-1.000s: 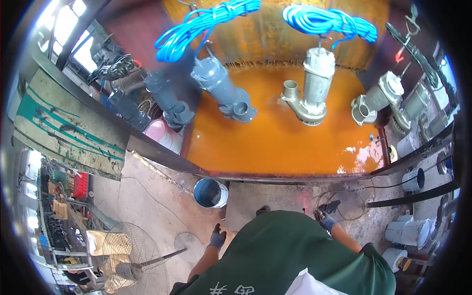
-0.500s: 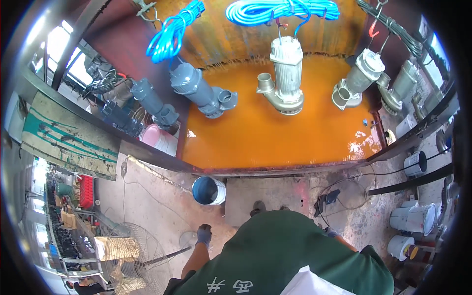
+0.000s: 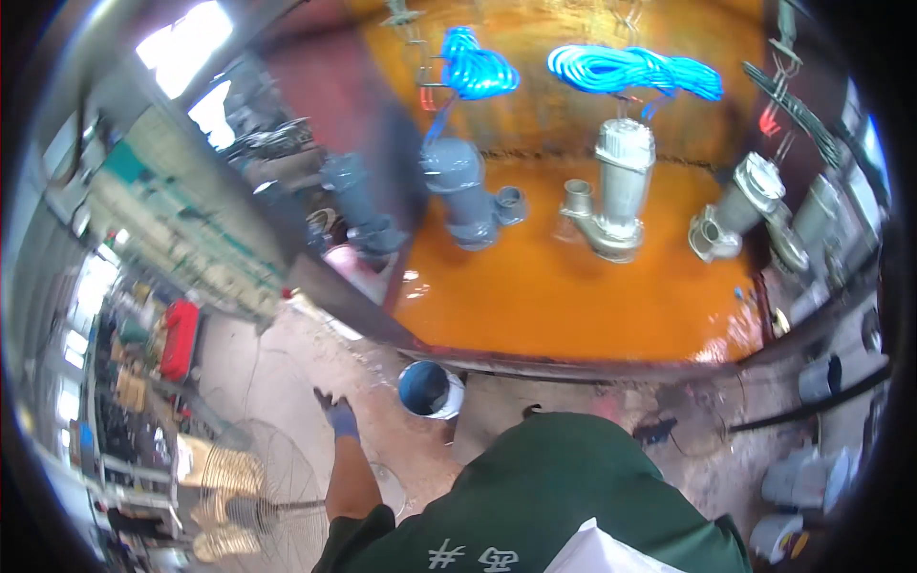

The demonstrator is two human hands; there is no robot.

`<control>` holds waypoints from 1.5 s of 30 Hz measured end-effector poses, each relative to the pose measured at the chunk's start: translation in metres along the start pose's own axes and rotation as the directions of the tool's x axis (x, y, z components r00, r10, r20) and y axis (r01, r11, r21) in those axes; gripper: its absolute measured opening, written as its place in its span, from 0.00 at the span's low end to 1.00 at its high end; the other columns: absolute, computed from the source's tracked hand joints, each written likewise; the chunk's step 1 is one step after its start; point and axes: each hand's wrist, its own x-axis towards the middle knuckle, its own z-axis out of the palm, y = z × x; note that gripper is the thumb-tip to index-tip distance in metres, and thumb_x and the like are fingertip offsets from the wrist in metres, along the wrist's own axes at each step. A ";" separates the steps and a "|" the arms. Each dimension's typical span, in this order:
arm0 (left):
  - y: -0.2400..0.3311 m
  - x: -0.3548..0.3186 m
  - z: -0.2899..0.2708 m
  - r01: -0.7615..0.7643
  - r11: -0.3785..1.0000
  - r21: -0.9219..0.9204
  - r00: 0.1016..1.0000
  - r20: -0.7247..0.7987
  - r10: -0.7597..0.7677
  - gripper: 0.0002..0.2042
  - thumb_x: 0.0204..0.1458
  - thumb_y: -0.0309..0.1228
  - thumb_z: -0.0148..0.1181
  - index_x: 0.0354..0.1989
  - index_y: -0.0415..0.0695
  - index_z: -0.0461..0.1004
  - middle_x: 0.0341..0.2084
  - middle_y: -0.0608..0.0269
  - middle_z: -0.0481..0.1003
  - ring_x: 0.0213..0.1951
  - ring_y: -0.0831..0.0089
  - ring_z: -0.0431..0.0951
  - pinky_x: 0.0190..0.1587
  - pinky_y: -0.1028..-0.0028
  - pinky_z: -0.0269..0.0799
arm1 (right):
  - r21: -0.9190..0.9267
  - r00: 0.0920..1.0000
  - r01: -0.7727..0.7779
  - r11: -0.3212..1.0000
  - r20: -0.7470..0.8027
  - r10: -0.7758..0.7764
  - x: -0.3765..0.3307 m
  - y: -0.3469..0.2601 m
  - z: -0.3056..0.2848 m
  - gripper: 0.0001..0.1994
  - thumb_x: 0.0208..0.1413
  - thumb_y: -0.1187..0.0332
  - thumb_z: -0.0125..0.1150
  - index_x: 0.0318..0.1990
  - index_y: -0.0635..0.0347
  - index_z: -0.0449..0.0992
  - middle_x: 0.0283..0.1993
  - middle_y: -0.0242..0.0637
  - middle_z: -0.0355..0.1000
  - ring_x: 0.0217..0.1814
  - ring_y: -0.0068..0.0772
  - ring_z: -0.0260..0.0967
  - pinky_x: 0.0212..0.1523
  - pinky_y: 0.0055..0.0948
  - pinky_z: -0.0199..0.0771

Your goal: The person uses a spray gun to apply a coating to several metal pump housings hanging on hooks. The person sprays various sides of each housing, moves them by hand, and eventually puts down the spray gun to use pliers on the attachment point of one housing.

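My left hand (image 3: pixel 336 413), in a blue-grey glove with darker fingertips, reaches forward over the floor with its fingers apart and nothing in it. To its right stands a bucket (image 3: pixel 447 402), pale outside and blue inside, with something dark in it. A pale pole (image 3: pixel 323 313) lies beyond the hand, by the tank corner. My right hand is out of sight. In front, several pumps hang over an orange-coated tank: a blue-grey pump (image 3: pixel 462 191) at left, a silver pump (image 3: pixel 624 181) in the middle and another silver pump (image 3: pixel 750 196) at right. Motion blurs the view.
The tank's dark front rim (image 3: pixel 573 365) crosses ahead of me. Blue cable coils (image 3: pixel 630 72) hang above the pumps. A wire-cage fan (image 3: pixel 258 477) stands at lower left, near a red crate (image 3: pixel 180 341). A black hose (image 3: pixel 812 401) and pale buckets (image 3: pixel 802 477) are at right.
My left hand has stretched forward and left, its fingers now spread. My right hand has dropped out of sight. The whole view has swung left, so the pumps and tank appear farther right and lower.
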 end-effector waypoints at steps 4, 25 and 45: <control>0.069 0.078 0.003 -0.240 0.942 -0.237 0.964 -0.169 0.203 0.45 0.52 0.09 0.50 0.79 0.57 0.52 0.57 0.62 0.66 0.46 0.70 0.68 0.46 0.69 0.72 | 0.033 0.994 -0.021 0.999 -0.103 0.024 0.012 -0.029 -0.026 0.31 0.47 0.41 0.70 0.49 0.57 0.83 0.45 0.50 0.83 0.46 0.54 0.80 0.50 0.47 0.79; 0.366 0.192 0.017 -0.501 0.660 -0.560 0.863 -0.261 0.433 0.46 0.45 0.12 0.51 0.80 0.45 0.51 0.34 0.70 0.69 0.36 0.76 0.70 0.43 0.79 0.71 | -0.023 0.952 0.232 0.972 -0.198 -0.232 0.036 -0.282 -0.088 0.29 0.49 0.42 0.70 0.50 0.55 0.83 0.44 0.49 0.83 0.44 0.53 0.80 0.49 0.46 0.79; 0.333 0.205 0.028 -0.682 0.723 -0.110 0.714 -0.317 0.624 0.44 0.44 0.20 0.56 0.78 0.47 0.58 0.61 0.44 0.69 0.57 0.52 0.72 0.63 0.61 0.69 | -0.050 0.955 0.243 0.969 -0.159 -0.248 0.038 -0.350 -0.077 0.27 0.50 0.43 0.70 0.50 0.53 0.83 0.43 0.48 0.83 0.43 0.51 0.80 0.47 0.45 0.79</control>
